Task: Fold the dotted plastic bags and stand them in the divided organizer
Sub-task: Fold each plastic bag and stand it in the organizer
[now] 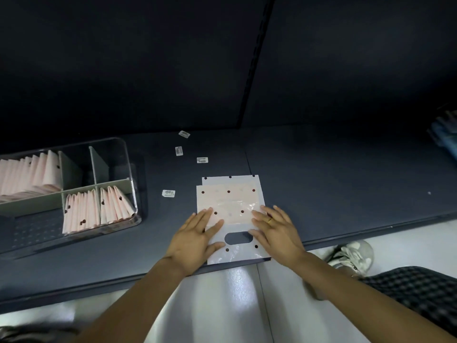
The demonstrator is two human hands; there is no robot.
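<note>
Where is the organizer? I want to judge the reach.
In the head view the organizer sits on the table at far left, left of the flat bag under both hands.

**Occlusions, crops, blur**

Cropping the organizer (74, 169) at the left edge, hiding the far-left folded bags (27, 174). Covering the lower side edges of the dotted bag (230, 201) with the left hand (195, 241) and right hand (277, 231). Rendering the small labels (202, 159) too tiny to read. Blurring the shoe (351, 253) and the blue item (445, 134), cut off at right.
</note>
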